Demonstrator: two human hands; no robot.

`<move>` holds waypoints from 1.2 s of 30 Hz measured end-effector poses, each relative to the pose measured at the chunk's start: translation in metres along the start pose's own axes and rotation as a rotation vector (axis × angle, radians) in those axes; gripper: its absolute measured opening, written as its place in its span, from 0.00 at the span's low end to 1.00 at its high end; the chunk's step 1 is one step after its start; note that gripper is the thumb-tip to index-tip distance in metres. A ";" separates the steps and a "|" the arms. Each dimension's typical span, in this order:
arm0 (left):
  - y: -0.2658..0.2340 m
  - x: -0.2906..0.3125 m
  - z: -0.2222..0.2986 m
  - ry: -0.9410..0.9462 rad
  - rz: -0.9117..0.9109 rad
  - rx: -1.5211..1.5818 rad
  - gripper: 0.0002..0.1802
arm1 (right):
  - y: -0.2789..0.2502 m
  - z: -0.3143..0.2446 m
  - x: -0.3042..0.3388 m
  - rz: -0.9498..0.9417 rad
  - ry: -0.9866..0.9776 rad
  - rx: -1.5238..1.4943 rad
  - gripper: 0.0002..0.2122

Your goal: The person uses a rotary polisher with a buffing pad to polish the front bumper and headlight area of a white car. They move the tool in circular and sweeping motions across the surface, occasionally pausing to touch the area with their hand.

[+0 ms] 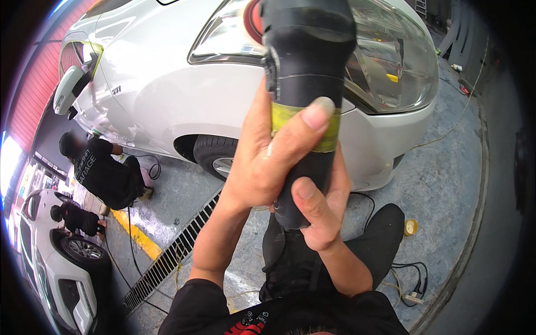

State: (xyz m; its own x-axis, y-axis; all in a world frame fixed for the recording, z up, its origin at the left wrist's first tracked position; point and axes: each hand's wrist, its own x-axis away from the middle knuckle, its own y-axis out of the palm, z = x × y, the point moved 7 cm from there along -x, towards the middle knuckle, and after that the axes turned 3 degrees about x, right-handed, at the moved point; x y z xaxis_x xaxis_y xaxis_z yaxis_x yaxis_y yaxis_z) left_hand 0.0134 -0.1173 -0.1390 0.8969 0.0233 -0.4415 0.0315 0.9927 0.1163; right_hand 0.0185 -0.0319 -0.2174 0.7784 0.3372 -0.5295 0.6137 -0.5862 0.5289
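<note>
A black power polisher [310, 50] with a yellow tape band round its body is raised in front of the car's headlight [385, 67]. Part of its red round pad [254, 21] shows at the upper left; whether it touches the lamp I cannot tell. My left hand [265, 159] is wrapped round the taped section, thumb across the band. Lower down, my right hand [324, 209] grips the tail end of the body, thumb pointing up. The polisher hides the middle of the headlight and some of the white bumper [385, 134].
The white car [162, 72] spans the view. At left, a person in black [106, 173] crouches by its side; another [82, 219] is beside a second white car [42, 251]. A floor drain grate [173, 257], cables [413, 273] and a yellow tape roll [410, 226] lie around me.
</note>
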 end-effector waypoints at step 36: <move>-0.039 0.016 -0.006 0.148 0.156 -0.127 0.30 | 0.014 0.012 -0.013 -0.116 -0.030 -0.004 0.45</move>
State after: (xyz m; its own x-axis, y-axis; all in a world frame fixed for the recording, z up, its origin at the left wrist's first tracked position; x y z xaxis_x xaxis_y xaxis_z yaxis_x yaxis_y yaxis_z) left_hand 0.0241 -0.1555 -0.1559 0.8119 0.1849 -0.5537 -0.1662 0.9825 0.0844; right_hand 0.0156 -0.0531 -0.2108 0.6979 0.3806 -0.6067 0.6999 -0.5418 0.4654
